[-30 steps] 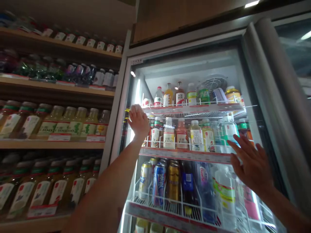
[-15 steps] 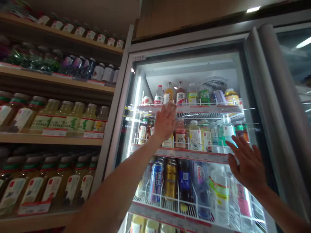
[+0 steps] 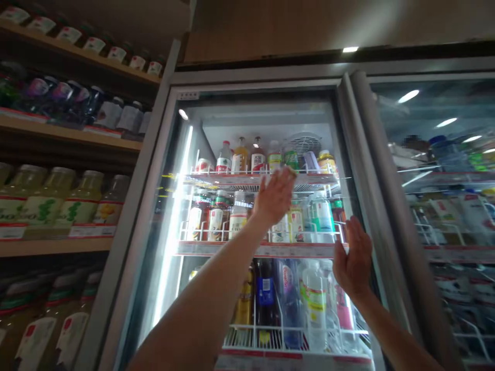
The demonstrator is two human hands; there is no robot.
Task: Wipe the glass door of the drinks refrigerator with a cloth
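My left hand [image 3: 274, 198] is stretched up in front of the glass fridge door [image 3: 247, 105], fingers extended and flat, palm toward the glass. A small pale yellowish patch shows at its fingertips; I cannot make out what it is. Lower on the right, my right hand [image 3: 353, 257] is raised with its fingers extended, close to the door's right edge and the long grey door handle [image 3: 363, 139]. Whether either palm touches the glass is unclear. Behind the door, drink bottles [image 3: 240, 157] stand on wire shelves.
Wooden shelves [image 3: 69, 135] with rows of bottles [image 3: 83, 198] run along the left. A second glass door [image 3: 436, 129] with drinks behind it is on the right. A brown panel [image 3: 270, 31] spans the top.
The view has swung right, showing more of the second door. My left hand has moved right across the upper shelves; my right hand has turned more upright, its fingers closer together.
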